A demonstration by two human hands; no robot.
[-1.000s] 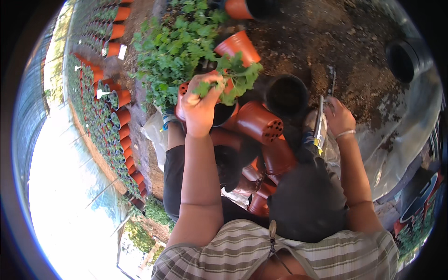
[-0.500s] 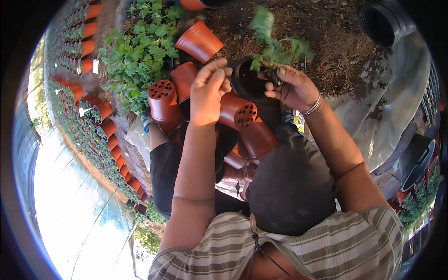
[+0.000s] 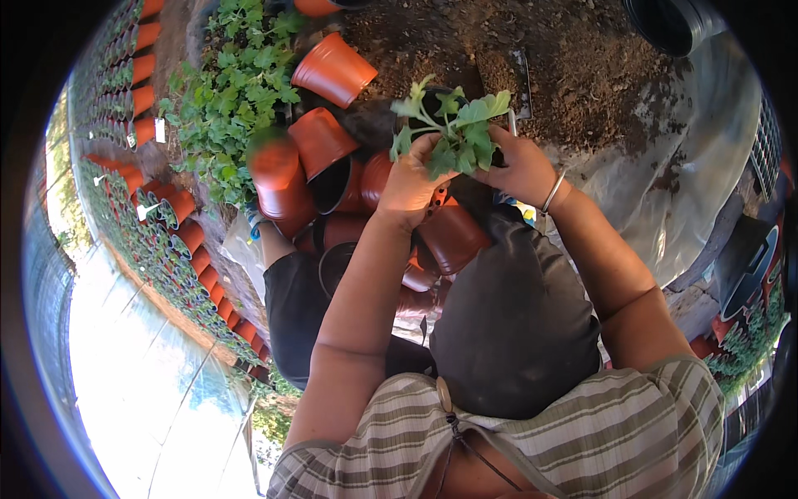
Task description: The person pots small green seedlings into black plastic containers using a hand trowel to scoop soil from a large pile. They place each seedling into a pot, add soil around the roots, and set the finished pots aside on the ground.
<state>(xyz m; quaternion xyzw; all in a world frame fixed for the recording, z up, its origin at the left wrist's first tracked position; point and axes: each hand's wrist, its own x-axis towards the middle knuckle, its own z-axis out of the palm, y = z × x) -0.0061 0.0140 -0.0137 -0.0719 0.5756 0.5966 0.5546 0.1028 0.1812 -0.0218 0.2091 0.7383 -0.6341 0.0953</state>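
Note:
Both my hands are at a leafy green seedling [image 3: 465,133], held up over the soil and pots. My left hand [image 3: 409,190] is closed at its left side, thumb and fingers around the lower stems. My right hand [image 3: 528,170] pinches it from the right, its fingertips partly behind the leaves. The roots are hidden by hands and leaves. Just behind the seedling shows the dark rim of a black pot [image 3: 405,106]. Below my left hand lies a terracotta-coloured plastic pot [image 3: 453,237], tipped on its side.
More terracotta-coloured pots [image 3: 337,71] lie tumbled to the left, beside a clump of green plants [image 3: 237,100]. Loose brown soil [image 3: 590,79] spreads at the far side, with a narrow trowel-like tool [image 3: 523,83] in it. Black pots [image 3: 673,29] lie at the far right, near grey plastic sheeting [image 3: 706,158].
My left hand has moved right and closed on the seedling, which my right hand alone held before. The seedling has come slightly left and lower, now upright between both hands.

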